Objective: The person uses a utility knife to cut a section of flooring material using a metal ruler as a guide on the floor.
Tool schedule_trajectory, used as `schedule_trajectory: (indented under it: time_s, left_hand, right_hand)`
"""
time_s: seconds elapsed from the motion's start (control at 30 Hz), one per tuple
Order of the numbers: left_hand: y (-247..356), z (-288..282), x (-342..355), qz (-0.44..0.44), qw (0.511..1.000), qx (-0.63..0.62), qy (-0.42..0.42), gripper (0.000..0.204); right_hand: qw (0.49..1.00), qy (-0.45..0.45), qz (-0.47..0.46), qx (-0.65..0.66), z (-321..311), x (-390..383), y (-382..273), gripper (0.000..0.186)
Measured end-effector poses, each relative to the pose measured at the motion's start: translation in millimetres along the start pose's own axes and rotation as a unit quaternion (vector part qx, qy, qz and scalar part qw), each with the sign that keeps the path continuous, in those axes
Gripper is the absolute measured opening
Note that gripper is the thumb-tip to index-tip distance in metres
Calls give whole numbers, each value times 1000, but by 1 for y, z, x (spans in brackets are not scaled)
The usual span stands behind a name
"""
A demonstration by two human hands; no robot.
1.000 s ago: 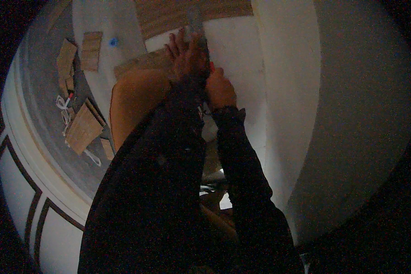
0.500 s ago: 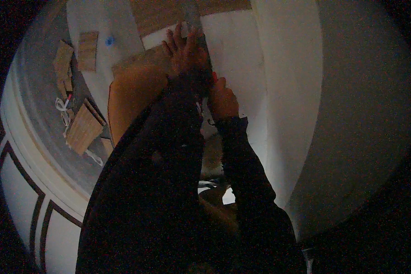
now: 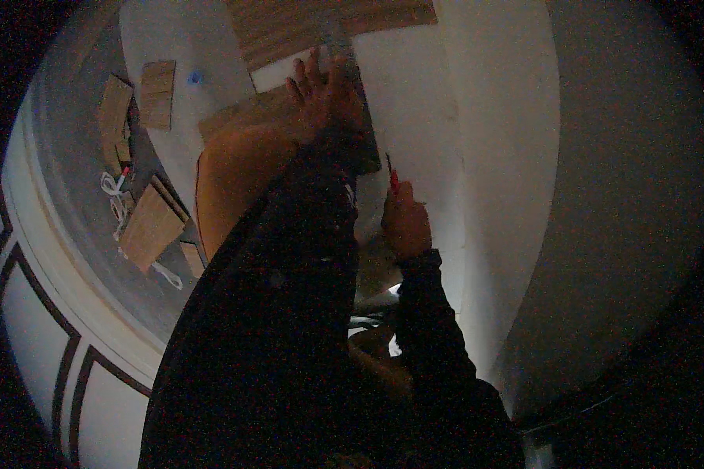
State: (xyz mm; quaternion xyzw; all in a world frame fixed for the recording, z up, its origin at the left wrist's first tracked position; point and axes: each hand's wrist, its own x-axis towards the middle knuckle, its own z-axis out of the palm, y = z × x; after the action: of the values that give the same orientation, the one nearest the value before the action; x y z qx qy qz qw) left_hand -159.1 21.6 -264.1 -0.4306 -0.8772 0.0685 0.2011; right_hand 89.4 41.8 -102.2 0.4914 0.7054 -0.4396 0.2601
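Note:
My left hand (image 3: 321, 98) lies spread on a brown wood-patterned plank (image 3: 246, 111) and a dark straight strip (image 3: 369, 129), which looks like a straightedge. Its fingers point away from me and grasp nothing. To the right and nearer, my right hand (image 3: 407, 223) is closed round a red-handled knife (image 3: 394, 181), its thin blade pointing away from me. The blade is apart from the strip, over a pale surface (image 3: 414, 94). My left sleeve hides the near part of the plank. The scene is dark, so small details are lost.
More wood-patterned planks (image 3: 321, 23) lie at the far side. On the left are a short plank piece (image 3: 157, 94), a small blue item (image 3: 195, 78), several offcuts (image 3: 155, 227) and a white cord (image 3: 113, 184). A bent orange-brown leg (image 3: 242, 172) is beside my left arm.
My right hand has drawn the knife back toward me and slightly right, off the strip's edge. My left hand stays spread in place; the whole view has shifted a little.

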Motion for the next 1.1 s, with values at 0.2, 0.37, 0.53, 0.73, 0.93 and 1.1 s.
schedule_trajectory:
  time_s: [0.2, 0.37, 0.53, 0.73, 0.93, 1.1]
  left_hand:
    - [40, -104, 42, -165, 939, -303, -22, 49]
    - [35, -99, 42, -145, 943, -294, -53, 50]
    - [26, -100, 23, -130, 940, -314, -6, 51]
    - [31, -88, 39, -184, 918, -334, -107, 49]
    - [37, -89, 39, -170, 948, -261, 60, 41]
    - [46, -112, 43, -150, 947, -280, 53, 36]
  right_hand:
    - [982, 129, -131, 41, -78, 61, -67, 29]
    - [985, 111, -134, 4, -83, 97, -88, 31]
    - [991, 83, -104, 16, -75, 76, -99, 31]
    - [998, 55, -32, -2, -63, 69, -93, 32]
    - [994, 40, -104, -21, -52, 35, -58, 29]
    - [999, 3, 35, -26, -20, -6, 8, 27]
